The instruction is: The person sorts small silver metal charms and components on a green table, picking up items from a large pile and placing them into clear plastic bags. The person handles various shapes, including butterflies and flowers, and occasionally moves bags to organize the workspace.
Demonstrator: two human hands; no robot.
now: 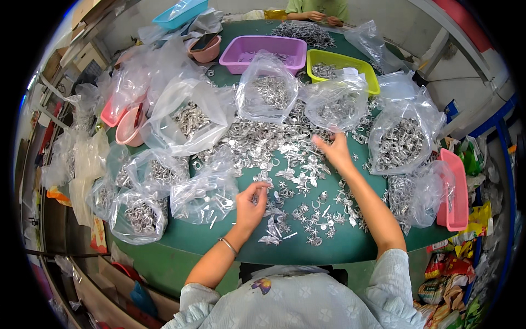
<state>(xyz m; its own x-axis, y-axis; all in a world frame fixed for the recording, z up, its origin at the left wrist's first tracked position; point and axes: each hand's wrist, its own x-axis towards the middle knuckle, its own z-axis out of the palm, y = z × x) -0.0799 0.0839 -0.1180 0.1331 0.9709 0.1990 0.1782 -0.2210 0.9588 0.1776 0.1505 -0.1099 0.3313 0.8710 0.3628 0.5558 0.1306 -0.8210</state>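
Note:
My left hand is closed in a pinch over the near middle of the table, with its fingertips beside small silvery metal pieces. What lies between its fingers is too small to make out. Farther forward, my right hand has its thumb and fingers apart at the near edge of a clear plastic bag holding silvery parts. A wide heap of loose silvery metal parts spreads between the bags. Smaller flower-like pieces and a few flat white sticks lie closer to me.
Open bags of metal parts stand around the heap, such as a left bag and a right bag. A purple basin, a yellow-green basin and a pink basin stand about the green table. Across it a person's hands are visible.

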